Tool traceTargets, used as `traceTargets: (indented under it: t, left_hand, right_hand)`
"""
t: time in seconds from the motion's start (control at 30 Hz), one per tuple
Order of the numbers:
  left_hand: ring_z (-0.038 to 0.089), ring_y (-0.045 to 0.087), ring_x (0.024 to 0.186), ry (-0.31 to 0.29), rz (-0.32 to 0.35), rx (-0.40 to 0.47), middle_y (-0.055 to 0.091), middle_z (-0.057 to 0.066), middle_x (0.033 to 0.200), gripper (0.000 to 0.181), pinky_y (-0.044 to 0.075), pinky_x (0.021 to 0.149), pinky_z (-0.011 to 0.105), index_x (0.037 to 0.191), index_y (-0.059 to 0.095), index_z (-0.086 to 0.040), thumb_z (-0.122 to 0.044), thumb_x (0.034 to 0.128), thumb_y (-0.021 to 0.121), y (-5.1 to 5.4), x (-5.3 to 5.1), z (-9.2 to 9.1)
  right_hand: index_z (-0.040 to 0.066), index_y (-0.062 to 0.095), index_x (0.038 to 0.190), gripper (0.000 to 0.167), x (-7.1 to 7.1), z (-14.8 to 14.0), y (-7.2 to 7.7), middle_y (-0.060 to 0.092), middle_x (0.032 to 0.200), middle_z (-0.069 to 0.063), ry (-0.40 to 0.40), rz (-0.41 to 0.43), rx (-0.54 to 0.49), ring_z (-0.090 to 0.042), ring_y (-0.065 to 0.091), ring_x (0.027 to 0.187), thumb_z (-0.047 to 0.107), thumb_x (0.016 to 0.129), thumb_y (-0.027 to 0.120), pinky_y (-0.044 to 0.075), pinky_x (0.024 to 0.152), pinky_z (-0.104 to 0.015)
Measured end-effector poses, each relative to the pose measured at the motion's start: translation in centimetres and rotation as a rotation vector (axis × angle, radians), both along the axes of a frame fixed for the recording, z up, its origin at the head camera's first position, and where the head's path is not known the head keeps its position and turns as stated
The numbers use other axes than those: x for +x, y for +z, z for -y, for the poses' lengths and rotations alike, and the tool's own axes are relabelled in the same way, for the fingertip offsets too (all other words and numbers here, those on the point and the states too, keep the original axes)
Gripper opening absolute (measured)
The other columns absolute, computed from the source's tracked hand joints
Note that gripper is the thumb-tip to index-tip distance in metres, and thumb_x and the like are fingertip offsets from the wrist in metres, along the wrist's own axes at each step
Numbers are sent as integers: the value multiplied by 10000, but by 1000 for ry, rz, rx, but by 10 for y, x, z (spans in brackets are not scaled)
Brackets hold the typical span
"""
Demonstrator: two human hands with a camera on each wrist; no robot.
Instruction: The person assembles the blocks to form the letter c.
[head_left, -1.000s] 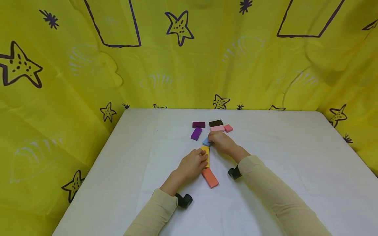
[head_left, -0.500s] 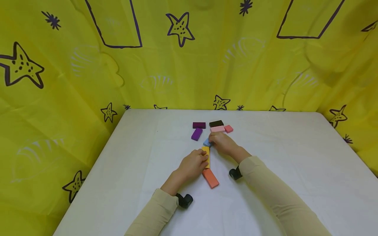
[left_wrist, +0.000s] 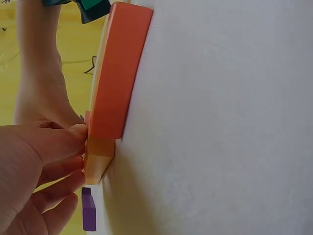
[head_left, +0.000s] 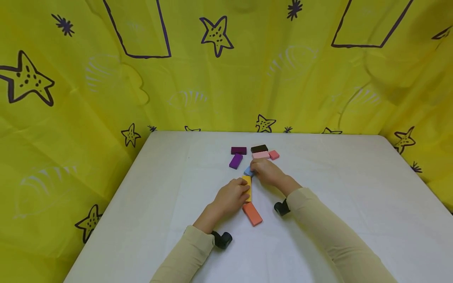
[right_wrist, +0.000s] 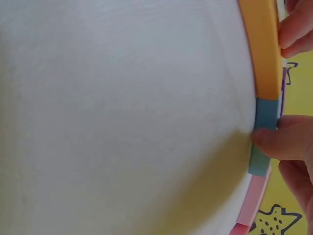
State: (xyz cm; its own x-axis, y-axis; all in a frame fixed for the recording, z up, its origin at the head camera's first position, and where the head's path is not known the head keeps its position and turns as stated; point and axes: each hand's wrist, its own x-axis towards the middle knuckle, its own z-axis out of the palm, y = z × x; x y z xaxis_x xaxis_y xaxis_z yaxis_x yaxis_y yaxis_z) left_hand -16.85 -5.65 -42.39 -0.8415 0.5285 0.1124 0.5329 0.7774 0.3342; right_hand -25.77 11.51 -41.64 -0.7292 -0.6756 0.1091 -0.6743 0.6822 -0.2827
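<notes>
In the head view my left hand (head_left: 230, 196) holds the yellow block (head_left: 248, 190) with its fingertips and thumb. Just beyond, my right hand (head_left: 266, 171) pinches a light blue block (head_left: 248, 171); in the right wrist view its thumb lies on the blue block's (right_wrist: 266, 113) near side. Yellow and blue meet end to end. Against the yellow block's near end lies an orange block (head_left: 252, 214), set at a slant; the left wrist view shows this orange block (left_wrist: 120, 73) up close. Past the right hand, a pink block (head_left: 260, 155) lies flat.
A small coral block (head_left: 274, 155) and a dark brown block (head_left: 259, 148) lie by the pink one. To their left are a dark purple block (head_left: 238, 150) and a violet block (head_left: 236, 161). A yellow patterned curtain (head_left: 226, 86) surrounds the white table (head_left: 170, 177).
</notes>
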Motion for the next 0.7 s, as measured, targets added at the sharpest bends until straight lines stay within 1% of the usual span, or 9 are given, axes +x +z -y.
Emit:
traceTargets:
  t: [0.1, 0.17, 0.27, 0.33, 0.43, 0.5, 0.57, 0.63, 0.7]
  left_hand:
    - [194, 522, 1001, -1, -15, -3, 553, 64, 1154, 289, 473, 819, 264, 1151, 648, -38, -191, 918, 572, 1, -1, -1]
    - [188, 525, 977, -2, -30, -13, 558, 62, 1143, 272, 479, 791, 257, 1129, 660, -42, -189, 917, 575, 1, -2, -1]
    - [184, 528, 950, 0, -51, -30, 563, 69, 1128, 249, 485, 757, 250, 1095, 672, -45, -189, 915, 577, 3, -3, -2]
    - [187, 531, 953, 5, -62, -38, 567, 72, 1128, 231, 488, 752, 255, 1075, 678, -57, -188, 915, 574, 5, -2, -2]
    - [199, 533, 992, 6, -65, -41, 569, 79, 1145, 226, 490, 782, 274, 1080, 681, -75, -182, 913, 573, 10, 1, -1]
    - [204, 533, 1022, 7, -58, -39, 569, 81, 1158, 240, 488, 806, 285, 1101, 678, -81, -186, 911, 577, 13, 3, 1]
    - [208, 529, 1048, 8, -47, -41, 566, 86, 1173, 264, 482, 833, 296, 1129, 665, -77, -199, 912, 579, 15, 6, 2]
    - [208, 525, 1064, 12, -34, -42, 563, 90, 1183, 286, 474, 854, 303, 1151, 651, -64, -206, 912, 582, 16, 8, 4]
    - [209, 524, 1072, 11, -29, -42, 560, 91, 1190, 301, 470, 863, 301, 1165, 641, -57, -209, 910, 585, 17, 10, 6]
  right_hand:
    - [-24, 688, 902, 120, 1, 0, 7, 628, 962, -111, 14, 8, 1, -254, 583, 913, -71, 808, 630, 475, 864, -363]
    - [-34, 683, 921, 151, 1, -2, 11, 631, 973, -123, 6, 11, -9, -271, 581, 934, -94, 799, 618, 469, 871, -376]
    - [-51, 666, 996, 229, 0, -5, 17, 624, 1029, -155, -61, 30, -48, -309, 560, 1012, -122, 798, 574, 443, 903, -411]
    - [-64, 642, 1059, 276, -2, -8, 20, 612, 1072, -178, -132, 31, -66, -331, 543, 1053, -120, 805, 551, 426, 919, -432]
    - [-76, 614, 1110, 301, -5, -13, 21, 596, 1101, -202, -223, 11, -74, -352, 535, 1062, -100, 819, 543, 415, 927, -447]
    - [-85, 609, 1109, 299, -6, -15, 21, 599, 1089, -207, -254, -18, -68, -358, 544, 1043, -93, 814, 558, 416, 925, -449]
    - [-86, 614, 1095, 290, -8, -16, 20, 601, 1080, -207, -273, -24, -71, -356, 547, 1035, -90, 808, 571, 416, 925, -445]
    - [-86, 607, 1109, 295, -8, -17, 20, 598, 1091, -213, -287, -9, -73, -361, 541, 1048, -79, 815, 577, 410, 930, -450]
    - [-81, 581, 1158, 317, -10, -16, 19, 582, 1134, -225, -314, 26, -77, -371, 518, 1087, -45, 843, 570, 394, 946, -461]
